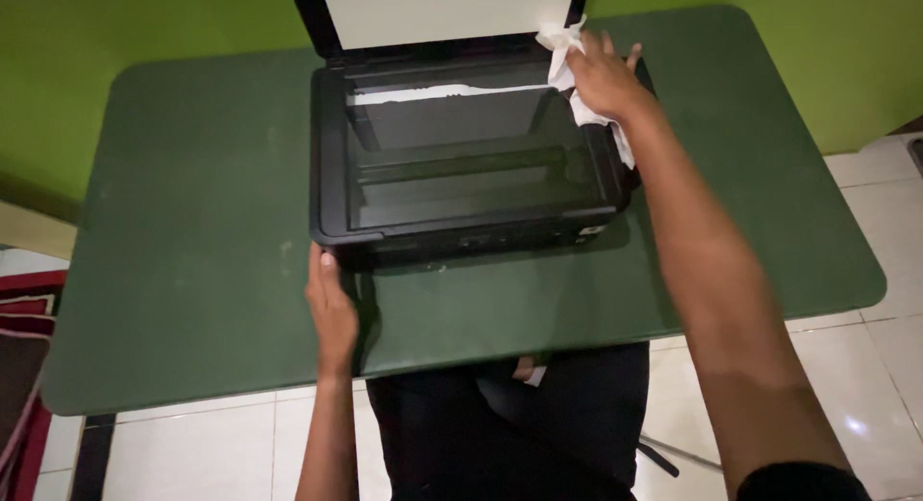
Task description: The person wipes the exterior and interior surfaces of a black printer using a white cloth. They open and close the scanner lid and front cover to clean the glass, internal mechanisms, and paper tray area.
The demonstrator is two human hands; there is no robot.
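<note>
A black flatbed scanner-printer (pixel 471 164) sat at the far middle of a green table (pixel 192 222), its long axis running left to right, front edge facing the person and lid (pixel 447 11) raised toward the wall. The right hand (pixel 601 78), arm stretched forward, pressed a crumpled white cloth (pixel 562 54) onto the glass's far right corner. The left hand (pixel 332 304) rested flat and unclenched against the machine's front left corner.

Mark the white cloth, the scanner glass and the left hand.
white cloth (pixel 562 54): head view, bunched upper part above the right hand.
scanner glass (pixel 461 164): head view, middle of the pane.
left hand (pixel 332 309): head view, back of the hand.
</note>
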